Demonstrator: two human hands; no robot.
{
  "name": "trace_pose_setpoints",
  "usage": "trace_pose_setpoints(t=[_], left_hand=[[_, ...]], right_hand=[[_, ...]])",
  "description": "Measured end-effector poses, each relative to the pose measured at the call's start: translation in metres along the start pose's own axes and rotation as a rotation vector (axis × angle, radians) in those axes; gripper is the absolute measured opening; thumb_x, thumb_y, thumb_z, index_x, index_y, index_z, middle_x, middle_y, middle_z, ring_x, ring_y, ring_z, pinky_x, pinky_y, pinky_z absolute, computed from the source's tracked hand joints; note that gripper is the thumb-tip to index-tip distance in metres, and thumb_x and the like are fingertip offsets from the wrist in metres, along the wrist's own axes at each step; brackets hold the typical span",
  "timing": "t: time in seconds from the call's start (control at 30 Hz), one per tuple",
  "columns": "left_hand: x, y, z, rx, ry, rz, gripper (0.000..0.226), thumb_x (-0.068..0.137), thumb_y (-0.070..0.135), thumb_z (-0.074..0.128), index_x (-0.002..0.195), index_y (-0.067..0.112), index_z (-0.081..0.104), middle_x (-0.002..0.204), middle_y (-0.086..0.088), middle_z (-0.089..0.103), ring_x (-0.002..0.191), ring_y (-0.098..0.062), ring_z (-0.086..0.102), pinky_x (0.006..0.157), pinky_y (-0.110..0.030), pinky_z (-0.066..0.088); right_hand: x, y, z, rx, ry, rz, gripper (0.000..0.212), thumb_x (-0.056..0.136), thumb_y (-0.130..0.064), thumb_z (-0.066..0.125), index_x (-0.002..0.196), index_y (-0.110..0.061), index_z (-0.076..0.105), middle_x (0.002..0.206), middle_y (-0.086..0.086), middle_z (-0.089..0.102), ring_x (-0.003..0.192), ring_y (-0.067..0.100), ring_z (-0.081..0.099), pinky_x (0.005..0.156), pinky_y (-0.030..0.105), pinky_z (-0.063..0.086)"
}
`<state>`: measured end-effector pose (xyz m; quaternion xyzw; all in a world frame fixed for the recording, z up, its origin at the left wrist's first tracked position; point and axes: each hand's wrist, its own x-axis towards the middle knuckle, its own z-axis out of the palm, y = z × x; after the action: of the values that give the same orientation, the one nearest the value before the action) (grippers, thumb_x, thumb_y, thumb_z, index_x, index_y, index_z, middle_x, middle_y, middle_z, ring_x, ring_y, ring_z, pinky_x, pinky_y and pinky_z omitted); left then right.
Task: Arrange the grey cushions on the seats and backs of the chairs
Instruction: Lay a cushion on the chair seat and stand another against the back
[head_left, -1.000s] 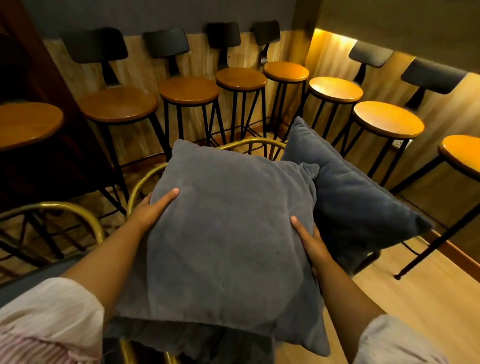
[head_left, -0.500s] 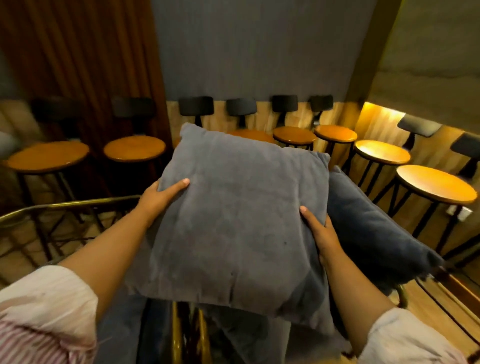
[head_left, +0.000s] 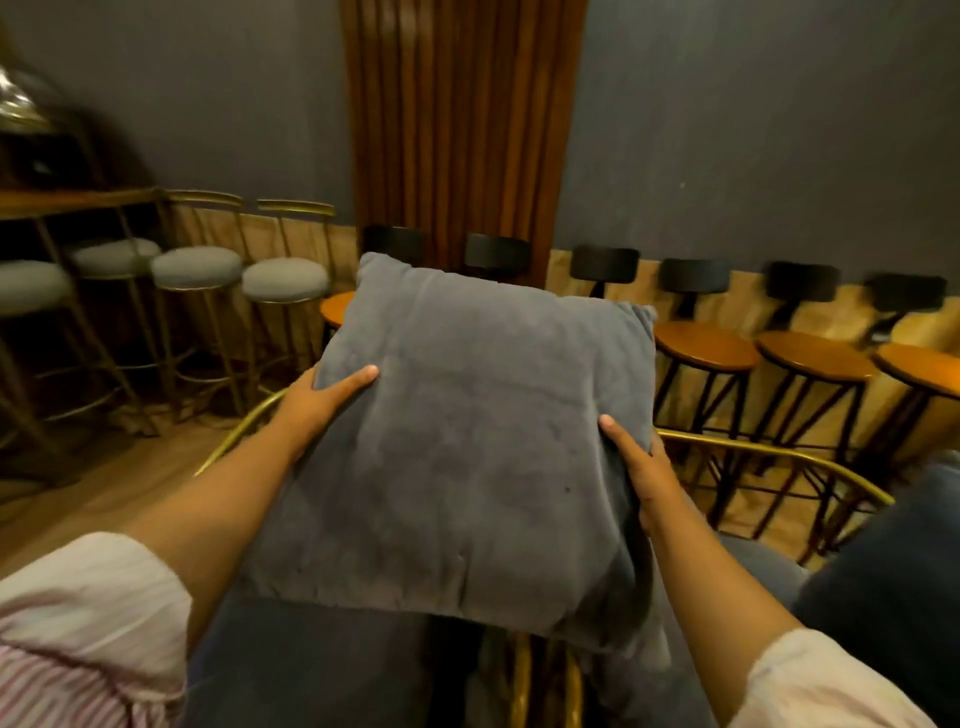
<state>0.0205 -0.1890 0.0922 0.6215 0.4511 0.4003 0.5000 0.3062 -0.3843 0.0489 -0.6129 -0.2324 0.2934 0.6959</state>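
1. Head view looks down on a grey cushion held up in mid-air by both hands, in front of the person's chest and above the gold-framed chairs
2. Left hand clasps the cushion's left edge; its fingers lie flat across the top face, pointing inward to the right, and the rest of the hand wraps behind the edge
3. Right hand clasps the right edge, with a finger stretched up along the fabric and the others curled round behind
4. Cushion is roughly square, so no clear long axis shows; it is tilted, the far edge raised and pointing away toward the wall, the near edge hanging lower toward the person
5. Fabric is a soft, velvety mid-grey with faint creases, a small dark speck right of centre, and slightly pointed corners at the far edge
6. Beneath it lies grey upholstery of the nearer chair seat, and a darker grey cushion sits at the right edge
7. Round wooden stools with black backs line the far wall; grey-padded gold stools stand to the left
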Motion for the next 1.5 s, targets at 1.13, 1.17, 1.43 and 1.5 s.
trace_pose_setpoints(t=[1.13, 1.17, 1.43, 1.5], left_hand=[[0.384, -0.223, -0.045, -0.075, -0.164, -0.137, 0.107, 0.057, 0.043, 0.079, 0.147, 0.022, 0.025, 0.149, -0.004, 0.041, 0.133, -0.024, 0.043, 0.108, -0.041, 0.039], [0.387, -0.238, -0.039, -0.074, -0.157, -0.138, 0.107, 0.057, 0.045, 0.077, 0.147, 0.022, 0.026, 0.149, -0.004, 0.041, 0.133, -0.025, 0.042, 0.109, -0.043, 0.038], [0.389, -0.355, -0.028, 0.009, -0.192, -0.238, 0.093, 0.070, 0.051, 0.067, 0.148, 0.021, 0.025, 0.151, -0.004, 0.038, 0.136, -0.025, 0.039, 0.112, -0.039, 0.034], [0.388, -0.368, -0.026, 0.010, -0.166, -0.236, 0.088, 0.074, 0.048, 0.064, 0.148, 0.019, 0.025, 0.151, -0.005, 0.037, 0.137, -0.024, 0.038, 0.111, -0.035, 0.034]], right_hand=[[0.262, 0.185, 0.230, -0.149, 0.164, -0.053, 0.137, 0.021, -0.066, 0.084, 0.141, -0.022, 0.035, 0.132, -0.008, 0.049, 0.120, 0.013, 0.047, 0.096, 0.030, 0.042], [0.269, 0.199, 0.228, -0.158, 0.183, -0.043, 0.136, 0.023, -0.068, 0.083, 0.141, -0.022, 0.035, 0.137, -0.005, 0.049, 0.123, 0.014, 0.047, 0.098, 0.030, 0.042], [0.281, 0.305, 0.238, -0.223, 0.189, 0.096, 0.109, 0.058, -0.074, 0.059, 0.147, -0.024, 0.024, 0.153, 0.002, 0.035, 0.139, 0.024, 0.034, 0.114, 0.038, 0.030], [0.283, 0.323, 0.238, -0.228, 0.208, 0.079, 0.102, 0.064, -0.070, 0.059, 0.147, -0.023, 0.026, 0.152, 0.003, 0.036, 0.139, 0.023, 0.035, 0.113, 0.036, 0.030]])
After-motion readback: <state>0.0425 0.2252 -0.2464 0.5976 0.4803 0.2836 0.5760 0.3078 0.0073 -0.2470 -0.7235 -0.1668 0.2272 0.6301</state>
